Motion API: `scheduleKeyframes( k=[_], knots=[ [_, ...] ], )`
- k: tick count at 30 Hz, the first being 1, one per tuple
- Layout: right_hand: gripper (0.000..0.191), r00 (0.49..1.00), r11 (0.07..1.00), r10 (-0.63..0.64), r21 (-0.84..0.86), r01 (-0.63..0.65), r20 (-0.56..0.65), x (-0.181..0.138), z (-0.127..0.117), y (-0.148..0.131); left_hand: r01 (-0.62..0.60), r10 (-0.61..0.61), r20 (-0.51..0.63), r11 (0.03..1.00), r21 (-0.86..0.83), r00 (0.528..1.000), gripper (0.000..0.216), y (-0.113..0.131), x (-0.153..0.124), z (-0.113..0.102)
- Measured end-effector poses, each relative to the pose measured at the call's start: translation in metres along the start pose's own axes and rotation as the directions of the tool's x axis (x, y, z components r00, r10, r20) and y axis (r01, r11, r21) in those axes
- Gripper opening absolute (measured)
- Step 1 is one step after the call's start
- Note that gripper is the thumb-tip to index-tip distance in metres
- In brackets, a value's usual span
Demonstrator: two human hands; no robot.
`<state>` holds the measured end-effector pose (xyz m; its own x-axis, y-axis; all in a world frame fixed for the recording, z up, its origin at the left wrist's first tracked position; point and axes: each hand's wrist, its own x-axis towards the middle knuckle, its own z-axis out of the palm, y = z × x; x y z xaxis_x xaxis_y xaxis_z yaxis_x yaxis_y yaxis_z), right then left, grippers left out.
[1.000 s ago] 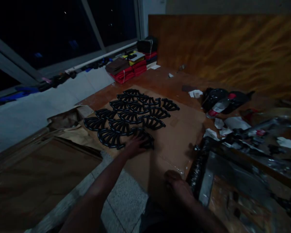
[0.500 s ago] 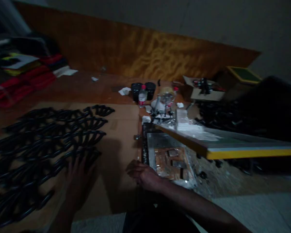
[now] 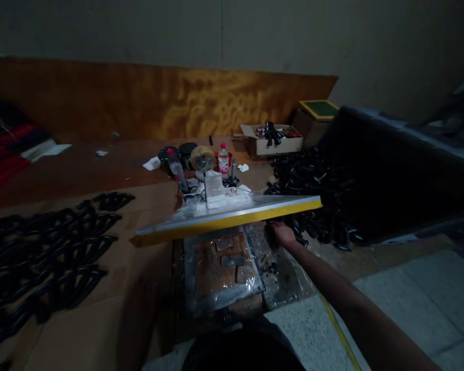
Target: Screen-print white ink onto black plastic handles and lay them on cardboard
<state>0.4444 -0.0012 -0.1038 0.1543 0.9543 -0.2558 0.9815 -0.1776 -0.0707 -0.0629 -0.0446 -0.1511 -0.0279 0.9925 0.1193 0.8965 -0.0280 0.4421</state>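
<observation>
My right hand is stretched out below the right end of a yellow-edged screen frame, at the near edge of a pile of glossy black curved handle-like parts. Its fingers look drawn together beside something dark, which I cannot make out. Low on the left, my left hand is a dark smear over the cardboard, its fingers unreadable. Rows of similar black parts lie to its left. Beneath the raised frame is a plastic-covered board with several small metal blocks on it.
Behind the frame stand a red-capped bottle, a tilted bottle and a tape roll. An open carton sits farther back. A large dark panel leans at the right. Red folded cloth lies far left.
The view has swung to the right. My right hand has gone from beside the covered board to the black pile's edge. My left hand has come away from the rows of black parts.
</observation>
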Motion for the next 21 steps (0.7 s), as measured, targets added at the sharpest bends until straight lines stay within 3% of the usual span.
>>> scheduleKeyframes(
  k=[6, 9, 14, 17, 21],
  knots=[
    [0.032, 0.997, 0.996, -0.076, -0.05, 0.077, 0.031, 0.021, 0.004, -0.014, 0.026, -0.024, 0.011, 0.989, -0.146, 1.0, 0.048, 0.063, 0.015, -0.004],
    [0.028, 0.992, 0.99, -0.122, -0.061, 0.124, 0.038, 0.018, -0.008, -0.009, 0.1, -0.109, -0.031, 0.975, -0.2, 0.994, 0.047, 0.068, 0.009, -0.008],
    [0.045, 0.982, 0.983, -0.181, -0.051, 0.178, -0.061, 0.003, -0.04, 0.007, 0.208, -0.235, -0.08, 0.946, -0.249, 0.969, 0.045, 0.071, -0.005, -0.028],
    [0.038, 0.947, 0.942, -0.233, 0.193, 0.277, -0.219, -0.003, -0.047, -0.01, 0.247, -0.298, -0.119, 0.914, -0.321, 0.947, 0.045, 0.091, 0.008, -0.044],
    [0.025, 0.879, 0.709, -0.35, 0.521, 0.475, -0.324, -0.019, -0.021, -0.072, 0.131, -0.291, -0.21, 0.821, -0.556, 0.933, 0.042, 0.135, 0.05, -0.066]
  ],
)
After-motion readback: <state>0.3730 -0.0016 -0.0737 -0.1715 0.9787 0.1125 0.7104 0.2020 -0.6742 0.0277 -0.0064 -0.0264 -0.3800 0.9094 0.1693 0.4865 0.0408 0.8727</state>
